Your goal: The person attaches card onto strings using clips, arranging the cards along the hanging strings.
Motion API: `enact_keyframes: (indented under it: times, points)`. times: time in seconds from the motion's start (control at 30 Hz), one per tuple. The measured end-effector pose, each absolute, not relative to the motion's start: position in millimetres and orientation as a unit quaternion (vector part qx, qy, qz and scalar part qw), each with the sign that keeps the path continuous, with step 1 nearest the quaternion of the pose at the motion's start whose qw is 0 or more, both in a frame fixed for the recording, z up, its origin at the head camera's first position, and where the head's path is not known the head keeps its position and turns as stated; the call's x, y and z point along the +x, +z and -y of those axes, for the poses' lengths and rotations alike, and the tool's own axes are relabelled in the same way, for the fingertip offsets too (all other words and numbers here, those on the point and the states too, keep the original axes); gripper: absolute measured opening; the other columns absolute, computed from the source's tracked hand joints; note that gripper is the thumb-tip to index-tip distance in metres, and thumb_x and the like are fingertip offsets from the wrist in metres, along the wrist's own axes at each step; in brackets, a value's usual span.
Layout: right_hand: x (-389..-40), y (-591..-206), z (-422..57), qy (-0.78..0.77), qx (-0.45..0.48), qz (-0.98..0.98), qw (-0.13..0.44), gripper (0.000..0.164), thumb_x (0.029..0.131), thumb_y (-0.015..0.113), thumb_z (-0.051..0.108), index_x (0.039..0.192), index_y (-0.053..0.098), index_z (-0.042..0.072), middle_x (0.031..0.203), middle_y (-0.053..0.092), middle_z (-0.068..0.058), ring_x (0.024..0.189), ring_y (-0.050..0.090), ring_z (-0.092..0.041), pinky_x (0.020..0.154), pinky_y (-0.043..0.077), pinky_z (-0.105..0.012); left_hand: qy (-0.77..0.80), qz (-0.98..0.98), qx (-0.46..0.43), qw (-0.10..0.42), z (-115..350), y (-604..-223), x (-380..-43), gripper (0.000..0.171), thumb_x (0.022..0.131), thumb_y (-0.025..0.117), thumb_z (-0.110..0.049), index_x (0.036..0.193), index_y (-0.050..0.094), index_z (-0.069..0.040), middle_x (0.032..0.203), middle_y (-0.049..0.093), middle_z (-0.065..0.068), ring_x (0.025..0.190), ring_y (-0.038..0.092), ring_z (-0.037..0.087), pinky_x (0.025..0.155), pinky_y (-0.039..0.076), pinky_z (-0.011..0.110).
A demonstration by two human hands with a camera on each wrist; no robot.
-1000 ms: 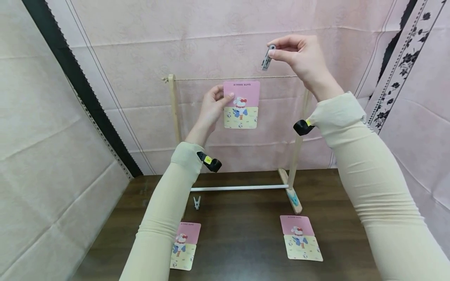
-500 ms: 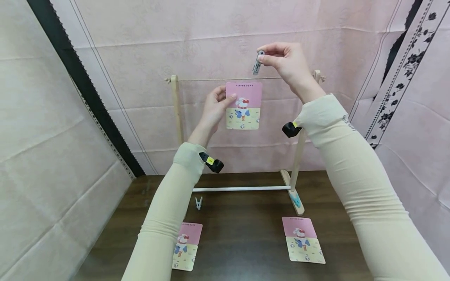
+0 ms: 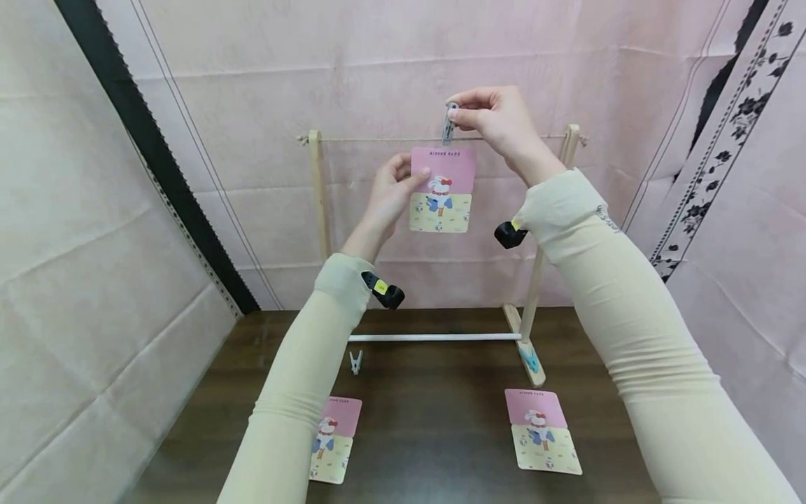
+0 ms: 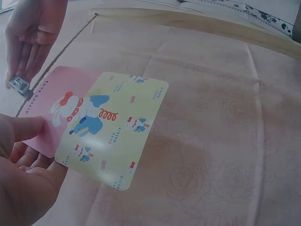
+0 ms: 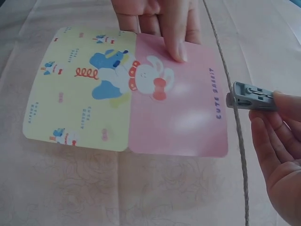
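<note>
- Pinching pink-and-yellow card (image 3: 443, 210) by one side edge between fingers of left hand (image 3: 387, 190); holding upright, with top edge near rope (image 3: 378, 140).
- Pinching grey clothespin (image 5: 254, 97) between fingers of right hand (image 3: 502, 124), with free end at rope; cannot tell whether touching card.
- Showing on bench (image 3: 434, 434) a second card (image 3: 334, 448) partly behind left sleeve (image 3: 283, 413), a third card (image 3: 543, 432), and a second clothespin (image 3: 355, 363) near white rod (image 3: 434, 337).
</note>
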State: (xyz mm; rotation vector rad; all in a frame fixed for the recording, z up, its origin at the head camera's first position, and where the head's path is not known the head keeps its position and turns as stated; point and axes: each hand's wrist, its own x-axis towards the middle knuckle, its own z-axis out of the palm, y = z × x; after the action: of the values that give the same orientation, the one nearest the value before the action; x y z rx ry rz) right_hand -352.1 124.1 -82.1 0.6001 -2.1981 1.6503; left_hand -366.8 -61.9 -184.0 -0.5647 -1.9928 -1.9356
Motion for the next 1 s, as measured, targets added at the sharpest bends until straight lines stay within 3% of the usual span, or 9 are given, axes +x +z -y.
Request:
enact_keyframes:
  times: [0.47, 0.77, 1.0]
  points:
    - [-349, -81, -124, 0.571, 0.199, 0.785, 0.134, 0.031, 0.094, 0.072, 0.008, 0.123, 0.069, -0.001, 0.102, 0.075, -0.002, 0.092, 0.069, -0.013, 0.092, 0.053, -0.028, -0.679, 0.684, -0.211, 0.162, 60, -180, -367, 0.031, 0.099, 0.065, -0.011, 0.127, 0.06, -0.001, 0.113, 0.069, 0.015, 0.098, 0.066, 0.022, 0.086, 0.052, 0.032]
    - [-353, -89, -121, 0.577, 0.202, 0.783, 0.118, 0.033, 0.093, 0.071, 0.005, 0.124, 0.067, -0.006, 0.09, 0.072, 0.001, 0.073, 0.066, -0.01, 0.076, 0.054, -0.021, -0.684, 0.683, -0.203, 0.156, 62, -183, -367, 0.03, 0.099, 0.065, -0.011, 0.127, 0.059, -0.002, 0.114, 0.069, 0.015, 0.098, 0.065, 0.022, 0.087, 0.052, 0.031]
    - [-351, -84, -120, 0.558, 0.19, 0.8, 0.111, 0.034, 0.094, 0.07, 0.008, 0.127, 0.067, -0.002, 0.108, 0.072, -0.005, 0.085, 0.068, -0.012, 0.089, 0.053, -0.026, -0.679, 0.688, -0.201, 0.158, 65, -181, -367, 0.03, 0.099, 0.066, -0.013, 0.127, 0.059, -0.004, 0.115, 0.07, 0.013, 0.099, 0.066, 0.022, 0.088, 0.052, 0.032]
